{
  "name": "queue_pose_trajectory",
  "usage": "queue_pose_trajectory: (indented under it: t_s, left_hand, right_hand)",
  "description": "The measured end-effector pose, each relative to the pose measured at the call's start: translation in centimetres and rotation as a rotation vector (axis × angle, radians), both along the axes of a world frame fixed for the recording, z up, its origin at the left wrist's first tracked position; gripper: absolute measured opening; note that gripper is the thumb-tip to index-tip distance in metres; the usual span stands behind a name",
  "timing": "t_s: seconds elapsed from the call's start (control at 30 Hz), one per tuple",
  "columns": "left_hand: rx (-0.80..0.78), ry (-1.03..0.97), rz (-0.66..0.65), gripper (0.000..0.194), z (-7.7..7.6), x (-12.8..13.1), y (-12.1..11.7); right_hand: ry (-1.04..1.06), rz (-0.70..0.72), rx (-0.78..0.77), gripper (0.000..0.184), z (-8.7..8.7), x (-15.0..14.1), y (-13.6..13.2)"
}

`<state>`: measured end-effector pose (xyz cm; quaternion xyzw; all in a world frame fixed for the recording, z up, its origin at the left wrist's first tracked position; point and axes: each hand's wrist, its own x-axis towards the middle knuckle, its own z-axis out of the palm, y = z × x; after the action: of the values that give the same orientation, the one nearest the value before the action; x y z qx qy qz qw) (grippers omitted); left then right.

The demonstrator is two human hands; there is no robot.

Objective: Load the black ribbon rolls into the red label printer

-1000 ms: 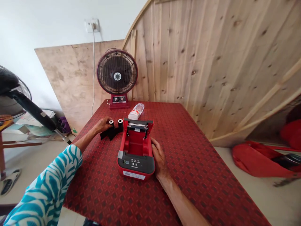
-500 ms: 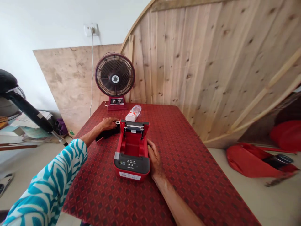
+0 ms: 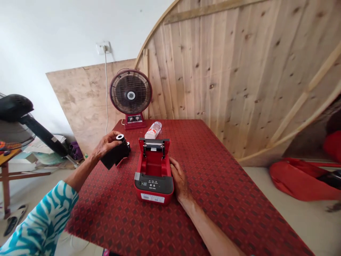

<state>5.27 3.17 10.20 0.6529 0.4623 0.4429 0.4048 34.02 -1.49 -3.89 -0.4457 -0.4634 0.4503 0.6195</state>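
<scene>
A small red and black printer (image 3: 153, 174) sits on the red patterned table (image 3: 202, 177) with its lid tilted open and its inner bay bare. My right hand (image 3: 179, 179) rests against the printer's right side, fingers curled onto its edge. My left hand (image 3: 106, 144) is lifted above the table to the left of the printer and is closed on a black ribbon roll set (image 3: 117, 153), two white-cored spools joined by black film that hangs below my fingers.
A plastic water bottle (image 3: 153, 129) lies behind the printer. A red table fan (image 3: 131, 95) stands at the table's far edge, plugged into a wall socket (image 3: 103, 47). Wooden panels line the right side. A black standing fan (image 3: 18, 117) is at left, red bags (image 3: 298, 179) on the floor at right.
My left hand has picked the black ribbon rolls up from the table and raised them to the left of the printer. My right hand has stayed on the printer's side.
</scene>
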Motion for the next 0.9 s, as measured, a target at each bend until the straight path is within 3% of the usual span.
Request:
queue_pose_trajectory:
  t_s: [0.1, 0.2, 0.33, 0.43, 0.63, 0.73, 0.9]
  left_hand:
    - [-0.033, -0.047, -0.096, 0.041, 0.9, 1.2, -2.6]
    - [-0.009, 0.087, -0.22, 0.04, 1.0, 3.9, -4.1]
    - [0.152, 0.48, -0.358, 0.033, 0.3, 8.1, -4.3]
    - [0.292, 0.828, -0.351, 0.033, -0.2, 10.5, -3.9]
    - [0.258, 1.393, -0.324, 0.031, -0.2, 13.6, -3.1]
    - [0.21, 1.504, -0.354, 0.028, -0.5, 14.7, -2.3]
    - [0.184, 1.485, -0.418, 0.024, -1.0, 15.1, -1.0]
  right_hand:
    - [-0.007, -0.008, 0.002, 0.04, 0.1, -0.2, 0.0]
    - [0.003, -0.01, 0.014, 0.04, 0.2, -0.4, -0.1]
    - [-0.011, -0.012, 0.026, 0.039, 0.4, -0.5, -0.2]
    - [-0.022, -0.009, 0.043, 0.039, 0.5, -0.4, -0.2]
    - [0.01, 0.006, 0.047, 0.038, 0.5, -0.5, -0.2]
    - [0.007, 0.001, 0.051, 0.039, 0.4, -0.5, 0.0]
    - [-0.007, -0.011, 0.074, 0.038, 0.0, -0.4, 0.3]
